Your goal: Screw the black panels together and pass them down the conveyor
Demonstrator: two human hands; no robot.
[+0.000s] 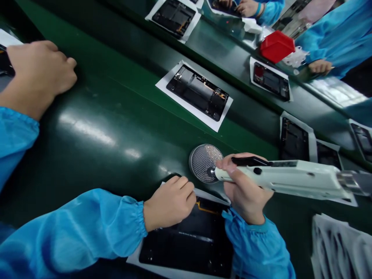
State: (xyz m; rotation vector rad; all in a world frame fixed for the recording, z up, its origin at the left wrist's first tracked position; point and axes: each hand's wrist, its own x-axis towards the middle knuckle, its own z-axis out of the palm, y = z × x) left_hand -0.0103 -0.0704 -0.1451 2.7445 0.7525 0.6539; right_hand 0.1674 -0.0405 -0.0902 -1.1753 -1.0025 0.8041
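Head view, looking down on long dark green belt (110,116). Far left: another person's curled hand (40,73) in blue sleeve, resting on belt beside white sheet edge. Lower middle: left hand (170,201) closed in loose fist, knuckles down on top edge of flat black tablet body lying open on white paper sheet (186,240), holding nothing. Small orange strip visible on tablet body just right of that hand. Just above, touching near corner of paper: round silver dish full of tiny screws (203,162). Right hand (244,190) wrapped tight around long white electric screwdriver (290,178), thumb and fingers closed on front part, black clip on top. Metal tip of screwdriver down in round silver dish, at its right edge. Tail of screwdriver running off to right, over more paper. Middle of belt, well apart from both hands: 1 second open black tablet on white paper (197,93). Far side of belt, upper middle: 1 more open tablet on paper (174,15). Right side: 2 more dark tablets on paper (295,139), lying close to screwdriver. Upper right: red plastic box (276,45) on far bench, other people's hands in blue sleeves (319,66) near it.
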